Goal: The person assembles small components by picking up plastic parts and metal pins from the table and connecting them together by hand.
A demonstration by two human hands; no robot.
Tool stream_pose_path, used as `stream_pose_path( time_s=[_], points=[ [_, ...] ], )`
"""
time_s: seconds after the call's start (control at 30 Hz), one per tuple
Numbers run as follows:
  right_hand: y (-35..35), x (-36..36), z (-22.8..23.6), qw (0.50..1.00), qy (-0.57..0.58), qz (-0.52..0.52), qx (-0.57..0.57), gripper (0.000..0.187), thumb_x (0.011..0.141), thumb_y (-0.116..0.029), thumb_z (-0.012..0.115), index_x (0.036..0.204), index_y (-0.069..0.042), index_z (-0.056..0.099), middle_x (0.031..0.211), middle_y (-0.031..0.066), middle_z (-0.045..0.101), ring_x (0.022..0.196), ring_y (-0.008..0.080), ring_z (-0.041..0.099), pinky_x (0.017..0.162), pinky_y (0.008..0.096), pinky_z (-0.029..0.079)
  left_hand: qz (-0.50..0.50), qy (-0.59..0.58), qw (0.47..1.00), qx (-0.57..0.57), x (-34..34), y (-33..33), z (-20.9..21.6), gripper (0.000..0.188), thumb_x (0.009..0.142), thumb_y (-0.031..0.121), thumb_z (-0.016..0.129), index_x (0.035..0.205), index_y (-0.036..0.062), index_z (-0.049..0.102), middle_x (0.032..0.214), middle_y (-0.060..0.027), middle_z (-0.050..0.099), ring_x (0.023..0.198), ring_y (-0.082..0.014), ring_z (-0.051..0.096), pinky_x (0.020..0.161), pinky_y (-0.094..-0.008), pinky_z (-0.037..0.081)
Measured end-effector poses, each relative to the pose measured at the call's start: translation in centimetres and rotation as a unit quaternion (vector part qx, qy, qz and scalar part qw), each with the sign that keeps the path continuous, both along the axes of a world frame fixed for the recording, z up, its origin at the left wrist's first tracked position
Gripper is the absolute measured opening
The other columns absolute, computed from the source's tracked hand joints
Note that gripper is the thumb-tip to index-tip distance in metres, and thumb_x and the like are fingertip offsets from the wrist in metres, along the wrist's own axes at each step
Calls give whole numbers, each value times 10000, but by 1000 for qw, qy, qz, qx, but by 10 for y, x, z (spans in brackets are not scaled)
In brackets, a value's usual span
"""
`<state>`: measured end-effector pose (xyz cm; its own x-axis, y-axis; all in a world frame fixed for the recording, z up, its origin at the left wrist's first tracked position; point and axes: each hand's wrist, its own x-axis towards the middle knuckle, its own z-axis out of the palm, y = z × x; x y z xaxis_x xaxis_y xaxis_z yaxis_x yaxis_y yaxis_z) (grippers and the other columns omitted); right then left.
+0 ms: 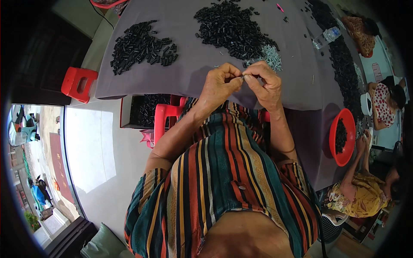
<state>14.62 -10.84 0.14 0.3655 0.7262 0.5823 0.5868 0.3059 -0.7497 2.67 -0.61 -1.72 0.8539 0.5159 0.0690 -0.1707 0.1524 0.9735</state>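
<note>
My left hand [222, 84] and my right hand [265, 86] meet fingertip to fingertip above the near edge of the cloth-covered table [297, 64]. Both are closed in a pinch on a tiny dark piece [242, 77], mostly hidden by the thumbs and fingers. Just beyond them lies a large heap of short black cylindrical parts [228, 30]. A smaller heap of pale grey-green little parts [271, 57] touches its right side, close to my right hand. Farther left is a separate pile of black cylindrical parts [140, 48].
A long band of black parts [340, 64] runs along the right, beside a clear plastic bottle [327, 37]. A red basin [343, 137] holds dark parts. Below the table edge is a box of black parts [144, 109]. Red stools [79, 84] stand left. Other people [361, 193] sit right.
</note>
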Motion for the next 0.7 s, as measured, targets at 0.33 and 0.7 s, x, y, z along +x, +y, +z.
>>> stream_pose_path(
  time_s=[0.33,0.7],
  points=[
    [-1,3,-13,986,159,54,-22,23,799,-28,594,819,-26,606,737,-18,536,633,30,447,538,179,352,39,-81,996,-20,2,1,-7,129,827,43,591,933,-11,542,803,-46,585,720,-99,562,688,-232,468],
    [-2,6,-6,994,103,18,3,48,798,-38,615,842,-20,616,735,1,547,630,59,474,537,194,373,7,-53,998,-22,0,-7,-5,124,842,69,589,934,-11,567,812,-39,596,729,-103,581,691,-223,471]
  ],
)
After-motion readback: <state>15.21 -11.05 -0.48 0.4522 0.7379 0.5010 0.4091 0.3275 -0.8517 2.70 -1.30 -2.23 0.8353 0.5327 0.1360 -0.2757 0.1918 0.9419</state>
